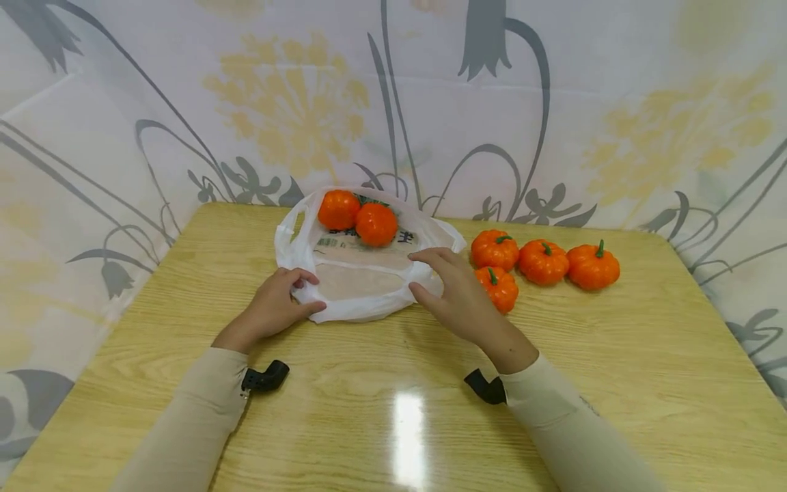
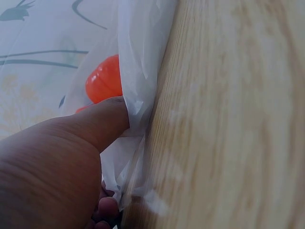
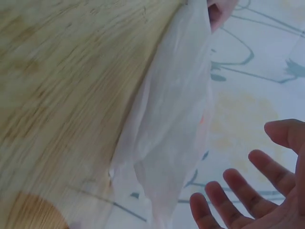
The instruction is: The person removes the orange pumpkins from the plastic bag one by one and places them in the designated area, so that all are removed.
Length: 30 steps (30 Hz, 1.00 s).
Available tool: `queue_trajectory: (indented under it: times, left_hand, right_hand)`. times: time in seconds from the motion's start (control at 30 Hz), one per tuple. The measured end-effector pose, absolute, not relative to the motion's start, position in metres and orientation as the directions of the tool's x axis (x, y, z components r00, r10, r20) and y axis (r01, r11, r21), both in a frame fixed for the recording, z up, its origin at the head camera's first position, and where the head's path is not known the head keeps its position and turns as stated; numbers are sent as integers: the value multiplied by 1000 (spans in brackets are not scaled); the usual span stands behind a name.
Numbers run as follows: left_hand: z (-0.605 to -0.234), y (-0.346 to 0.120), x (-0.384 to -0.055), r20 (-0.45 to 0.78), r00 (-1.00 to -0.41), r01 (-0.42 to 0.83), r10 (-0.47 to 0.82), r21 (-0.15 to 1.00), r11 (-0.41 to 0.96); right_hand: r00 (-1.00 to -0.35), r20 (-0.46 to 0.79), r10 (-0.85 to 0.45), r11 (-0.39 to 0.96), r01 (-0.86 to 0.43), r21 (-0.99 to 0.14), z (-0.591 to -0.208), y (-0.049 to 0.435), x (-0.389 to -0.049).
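Observation:
A white plastic bag (image 1: 363, 309) lies on the table with its mouth spread toward me. Two small orange pumpkins are inside, one (image 1: 339, 210) at the back left and another (image 1: 376, 224) beside it. My left hand (image 1: 273, 306) grips the bag's front left edge; in the left wrist view the thumb (image 2: 105, 121) is inside the mouth and the fingers curl outside. At the bag's right side is my right hand (image 1: 458, 297), holding nothing. The right wrist view shows its fingers (image 3: 252, 195) spread and relaxed, apart from the plastic.
Several more orange pumpkins with green stems sit right of the bag, the nearest (image 1: 501, 295) partly behind my right hand and the farthest right (image 1: 593, 267) at the row's end. A flower-patterned curtain (image 1: 430, 102) hangs behind the wooden table (image 1: 652, 383).

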<state>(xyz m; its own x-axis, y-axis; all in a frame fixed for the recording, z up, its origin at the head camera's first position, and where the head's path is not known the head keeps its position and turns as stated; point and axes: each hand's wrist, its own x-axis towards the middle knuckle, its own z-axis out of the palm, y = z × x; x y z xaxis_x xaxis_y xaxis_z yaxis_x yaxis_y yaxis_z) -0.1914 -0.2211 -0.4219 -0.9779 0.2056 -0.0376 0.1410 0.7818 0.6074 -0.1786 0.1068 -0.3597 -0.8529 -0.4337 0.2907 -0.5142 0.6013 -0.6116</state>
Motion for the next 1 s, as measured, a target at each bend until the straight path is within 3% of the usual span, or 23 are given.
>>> queue_trajectory:
  times: [0.47, 0.73, 1.0]
  left_hand:
    - [-426, -227, -186, -45, -982, 119, 185, 616, 779]
    - [-427, -225, -190, -26, -981, 136, 193, 618, 774]
    - [-426, -222, -192, -14, -981, 142, 192, 623, 769]
  right_hand:
    - [-834, 203, -514, 672, -538, -509, -359, 61, -219]
    - [-867, 123, -482, 713, -470, -520, -354, 45, -246]
    - [-885, 58, -462, 787, -440, -432, -352, 30, -266]
